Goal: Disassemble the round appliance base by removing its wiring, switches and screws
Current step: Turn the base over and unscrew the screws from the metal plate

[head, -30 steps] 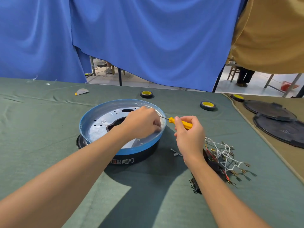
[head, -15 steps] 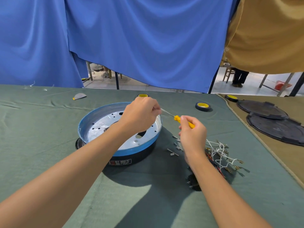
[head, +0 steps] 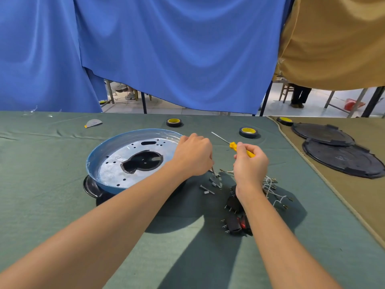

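The round appliance base (head: 108, 155), blue-rimmed with a silver perforated plate and a dark middle hole, sits on the green cloth at left of centre. My left hand (head: 193, 156) hovers just right of its rim, fingers curled down, pinching a screw (head: 213, 172) over a small pile of loose screws (head: 211, 184). My right hand (head: 250, 163) grips a yellow-handled screwdriver (head: 235, 147), its shaft pointing up and left. Removed white and red wiring (head: 273, 188) and black switches (head: 235, 217) lie under and beside my right wrist.
Two yellow-cored tape rolls (head: 174, 122) (head: 248, 132) sit behind the base, a third (head: 285, 120) on the tan cloth at right. Two black round covers (head: 341, 159) lie at the right. A grey half-disc (head: 93, 123) is at back left. Blue curtains hang behind.
My left hand left the base's rim and came down to the right, over the screw pile. My right hand with the screwdriver drew back to the right, away from the base.
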`<state>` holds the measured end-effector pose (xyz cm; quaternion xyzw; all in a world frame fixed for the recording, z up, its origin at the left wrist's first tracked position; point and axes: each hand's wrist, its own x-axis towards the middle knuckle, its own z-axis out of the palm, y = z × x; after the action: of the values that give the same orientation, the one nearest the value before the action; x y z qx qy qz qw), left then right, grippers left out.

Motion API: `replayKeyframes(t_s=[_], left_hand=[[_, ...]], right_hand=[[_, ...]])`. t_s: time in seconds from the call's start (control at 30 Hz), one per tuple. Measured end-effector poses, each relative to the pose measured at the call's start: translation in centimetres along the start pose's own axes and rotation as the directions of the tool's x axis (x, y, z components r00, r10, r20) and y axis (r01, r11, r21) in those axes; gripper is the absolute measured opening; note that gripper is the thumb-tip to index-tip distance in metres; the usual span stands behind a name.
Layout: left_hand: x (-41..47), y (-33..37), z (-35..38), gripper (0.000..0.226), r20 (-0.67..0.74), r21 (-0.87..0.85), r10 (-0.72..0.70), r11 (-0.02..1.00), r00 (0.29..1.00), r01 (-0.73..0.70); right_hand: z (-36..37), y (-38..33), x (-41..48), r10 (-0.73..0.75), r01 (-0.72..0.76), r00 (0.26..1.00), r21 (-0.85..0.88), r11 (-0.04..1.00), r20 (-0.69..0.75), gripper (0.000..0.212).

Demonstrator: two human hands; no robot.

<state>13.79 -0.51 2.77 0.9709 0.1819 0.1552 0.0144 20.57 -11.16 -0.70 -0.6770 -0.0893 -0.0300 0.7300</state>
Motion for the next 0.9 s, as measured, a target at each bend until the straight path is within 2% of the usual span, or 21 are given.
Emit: replayKeyframes(t_s=[0.13, 0.33, 0.4, 0.47, 0.67, 0.9], left_hand=[[1.8, -0.3, 0.9, 0.018, 0.008, -0.058, -0.135, 0.989, 0.991, 0.136], [4.7, -0.5, 2.0, 0.014, -0.005, 0.001, -0.206, 0.979, 0.979, 0.206], [5.5, -0.5, 2.5, 0.012, 0.027, 0.023, -0.242, 0.970, 0.970, 0.242], [6.3, -0.7, 2.7, 0.023, 0.096, 0.070, -0.274, 0.961, 0.957, 0.268], [8.9, -1.3, 2.4, 0.034, 0.200, 0.177, -0.188, 0.972, 0.962, 0.153], [9.6, -1.0, 3.8, 0.026, 0.236, 0.163, -0.257, 0.961, 0.937, 0.222]], right_hand=[[0.0, -0.1, -0.1, -0.009, 0.009, 1.000, -0.003, 1.000, -0.006, 0.014], [-0.1, -0.1, 0.4, 0.004, -0.004, 1.000, 0.004, 1.000, -0.013, 0.012], [-0.1, -0.2, 0.5, 0.001, -0.001, 1.000, 0.005, 1.000, -0.022, 0.012], [-0.2, -0.2, 0.6, -0.003, 0.004, 1.000, 0.003, 1.000, -0.025, 0.012], [-0.1, -0.1, 0.7, -0.025, 0.025, 0.999, -0.014, 1.000, -0.024, 0.012], [-0.1, 0.5, 0.9, -0.077, 0.076, 0.994, -0.007, 0.997, -0.083, 0.011]])
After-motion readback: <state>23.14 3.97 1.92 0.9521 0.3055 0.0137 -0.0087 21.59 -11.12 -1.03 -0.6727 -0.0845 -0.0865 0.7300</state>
